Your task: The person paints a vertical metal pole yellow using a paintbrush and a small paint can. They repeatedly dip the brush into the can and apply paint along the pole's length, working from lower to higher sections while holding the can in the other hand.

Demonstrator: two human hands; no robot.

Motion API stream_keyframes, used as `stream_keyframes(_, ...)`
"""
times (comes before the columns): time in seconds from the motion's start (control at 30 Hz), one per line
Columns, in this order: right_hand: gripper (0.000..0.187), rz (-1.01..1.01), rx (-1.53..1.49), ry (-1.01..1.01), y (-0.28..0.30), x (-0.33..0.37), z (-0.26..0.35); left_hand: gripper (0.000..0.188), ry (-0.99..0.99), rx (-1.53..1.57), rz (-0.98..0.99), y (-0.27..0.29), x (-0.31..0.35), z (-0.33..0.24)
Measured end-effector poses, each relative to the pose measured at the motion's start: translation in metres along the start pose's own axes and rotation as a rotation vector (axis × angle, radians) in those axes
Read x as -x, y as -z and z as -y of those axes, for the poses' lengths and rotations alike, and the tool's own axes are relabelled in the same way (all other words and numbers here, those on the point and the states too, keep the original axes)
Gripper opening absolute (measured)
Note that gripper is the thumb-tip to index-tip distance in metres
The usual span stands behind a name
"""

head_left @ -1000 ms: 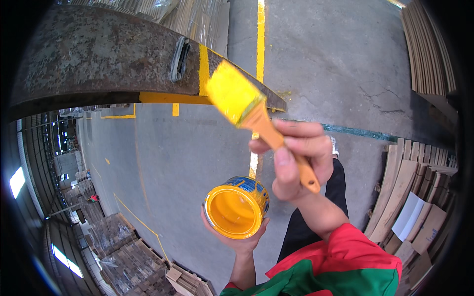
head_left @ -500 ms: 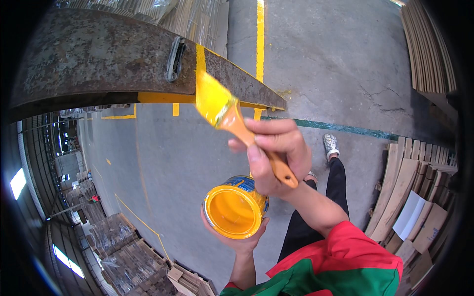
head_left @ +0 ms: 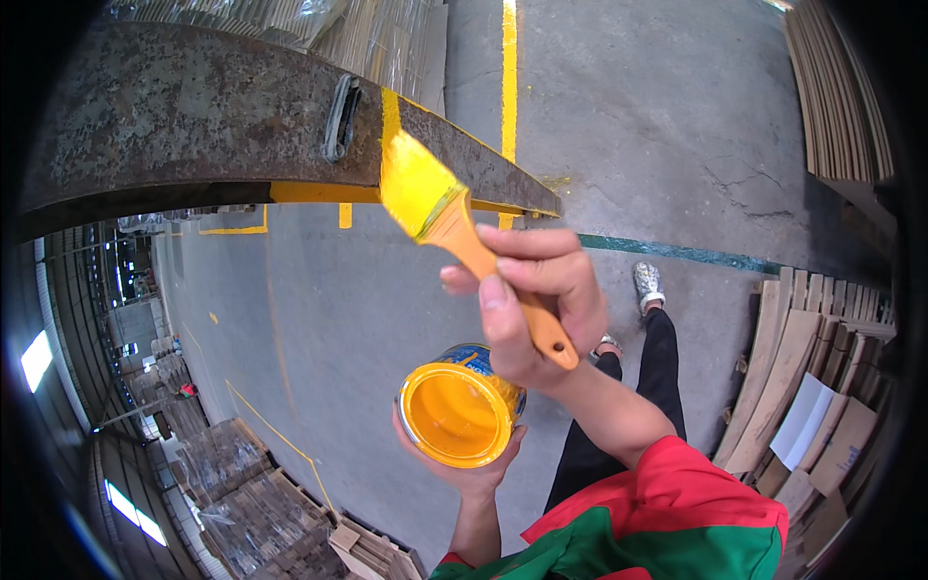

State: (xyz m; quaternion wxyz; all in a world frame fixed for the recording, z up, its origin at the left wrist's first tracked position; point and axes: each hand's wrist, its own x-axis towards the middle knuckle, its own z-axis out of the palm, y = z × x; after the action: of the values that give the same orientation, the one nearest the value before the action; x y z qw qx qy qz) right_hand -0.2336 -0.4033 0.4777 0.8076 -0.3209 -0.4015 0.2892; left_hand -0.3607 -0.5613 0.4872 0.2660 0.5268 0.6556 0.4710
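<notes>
Pinched between the fingers and thumb of my right hand [head_left: 546, 300] is a paintbrush [head_left: 469, 242] with an orange handle. Its bristles, coated in yellow paint, lie against the side of a rusty steel beam [head_left: 213, 106], at the lower end of a yellow painted stripe [head_left: 390, 111]. Lower down, my left hand [head_left: 474, 476] grips a paint can [head_left: 474, 360] from below. The can is tilted so its opening shows, with yellow paint inside and over the rim. Part of the can's right side is hidden behind my right hand.
A slot with a metal loop [head_left: 340, 116] sits in the beam left of the stripe. Stacked boards [head_left: 773, 377] stand on the right, flat cardboard [head_left: 836, 92] at upper right. Wrapped stacks [head_left: 251, 512] are at lower left. Yellow lines [head_left: 509, 77] mark the grey floor.
The brush and my right hand have shifted slightly up and left along the beam's stripe. The can in my left hand stays nearly still.
</notes>
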Motion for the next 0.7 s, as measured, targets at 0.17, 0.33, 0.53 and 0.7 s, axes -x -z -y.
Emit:
stream_keyframes(0.17,0.014,-0.112,-0.022,-0.006,-0.004,0.009,0.017,0.144,0.029,-0.017,-0.035,0.002,0.001,0.002)
stream_keyframes(0.33,0.017,-0.055,0.032,-0.026,0.009,-0.002,0.016,0.145,0.018,-0.026,-0.043,0.001,-0.001,0.001)
stream_keyframes(0.53,0.015,0.015,0.051,0.002,0.000,0.002,0.002,0.144,0.025,-0.016,-0.033,0.004,-0.002,0.001)
stream_keyframes(0.7,0.013,-0.020,-0.063,-0.010,0.005,0.012,0.020,0.144,0.046,0.014,-0.037,0.003,-0.003,0.002)
